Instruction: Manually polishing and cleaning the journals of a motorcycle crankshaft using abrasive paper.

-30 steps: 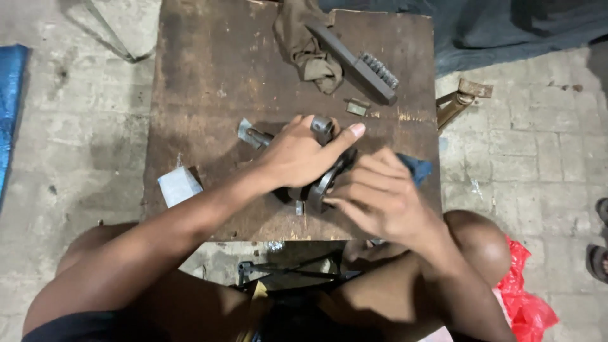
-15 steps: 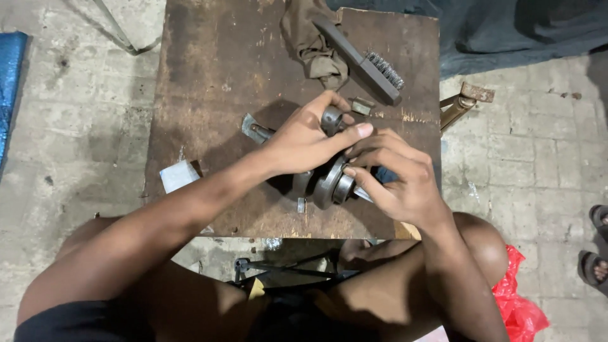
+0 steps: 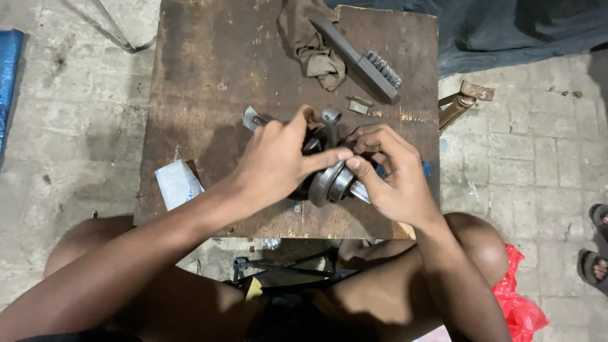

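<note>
Both hands — left hand (image 3: pixel 278 158), right hand (image 3: pixel 392 180) — grip clenched around the metal crankshaft (image 3: pixel 332 180).

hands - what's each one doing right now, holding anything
Left hand: closed over the top of the metal crank assembly, gripping it.
Right hand: fingers curled around the same assembly's shaft end, gripping it.
</note>
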